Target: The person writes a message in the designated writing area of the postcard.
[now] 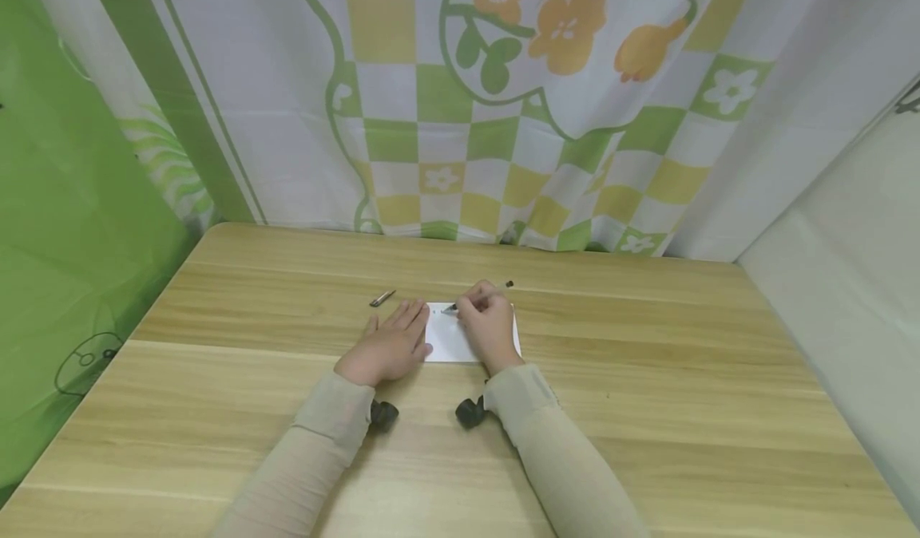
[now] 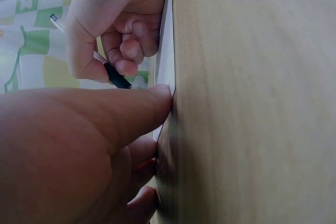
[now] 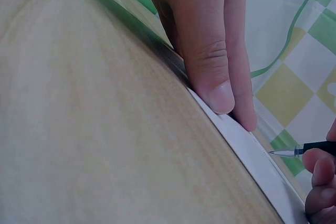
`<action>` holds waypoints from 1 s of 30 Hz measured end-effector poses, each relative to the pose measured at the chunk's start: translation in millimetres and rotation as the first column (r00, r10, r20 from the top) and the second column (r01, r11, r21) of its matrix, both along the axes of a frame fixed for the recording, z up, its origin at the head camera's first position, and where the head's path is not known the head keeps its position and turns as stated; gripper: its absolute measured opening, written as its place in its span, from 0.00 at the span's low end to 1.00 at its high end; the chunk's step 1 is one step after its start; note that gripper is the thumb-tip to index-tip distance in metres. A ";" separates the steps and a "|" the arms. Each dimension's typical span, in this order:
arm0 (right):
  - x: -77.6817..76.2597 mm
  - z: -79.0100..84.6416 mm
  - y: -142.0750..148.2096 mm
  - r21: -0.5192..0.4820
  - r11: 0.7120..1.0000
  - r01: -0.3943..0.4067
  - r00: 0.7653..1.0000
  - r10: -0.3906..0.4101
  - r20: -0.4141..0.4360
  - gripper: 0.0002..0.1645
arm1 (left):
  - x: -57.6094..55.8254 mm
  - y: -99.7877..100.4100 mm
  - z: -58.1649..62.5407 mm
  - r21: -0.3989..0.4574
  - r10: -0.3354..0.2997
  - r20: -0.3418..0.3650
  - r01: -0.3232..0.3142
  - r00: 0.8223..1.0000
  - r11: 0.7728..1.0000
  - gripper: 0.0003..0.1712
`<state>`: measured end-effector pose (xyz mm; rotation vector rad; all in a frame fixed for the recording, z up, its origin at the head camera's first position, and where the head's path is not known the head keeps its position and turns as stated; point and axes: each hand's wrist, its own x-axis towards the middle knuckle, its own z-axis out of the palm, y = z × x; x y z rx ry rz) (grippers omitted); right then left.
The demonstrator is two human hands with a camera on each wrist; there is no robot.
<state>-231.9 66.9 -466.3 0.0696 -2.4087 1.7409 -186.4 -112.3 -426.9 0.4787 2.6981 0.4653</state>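
A small white sheet of paper lies flat on the wooden table, with a few tiny dark marks near its top left. My right hand pinches a pen with a clear barrel and black grip; its tip is right at the paper near those marks. My left hand lies palm down with straight fingers along the paper's left edge. In the right wrist view, the left thumb presses on the sheet's edge. Beyond the left fingertips lies a small dark pen-like piece.
The wooden table stretches to both sides and toward me. A patterned curtain hangs along its far edge. Green cloth hangs at the left, and a thin dark cable shows by the left table edge.
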 end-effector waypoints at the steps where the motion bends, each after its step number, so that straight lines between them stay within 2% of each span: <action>1: -0.1 0.0 0.0 -0.004 1.000 0.001 1.000 -0.001 -0.003 0.06 | -0.1 -0.1 0.1 0.000 0.000 0.000 0.000 1.000 1.000 0.39; 23: 0.3 -0.9 0.8 0.018 1.000 -0.006 1.000 0.006 0.000 0.07 | 0.9 0.0 1.0 -0.004 -0.003 0.001 0.003 1.000 1.000 0.39; 30: 0.2 0.4 0.1 0.011 1.000 0.004 1.000 -0.004 0.004 0.07 | -5.7 -2.5 -13.5 0.007 0.004 0.018 -0.004 1.000 1.000 0.40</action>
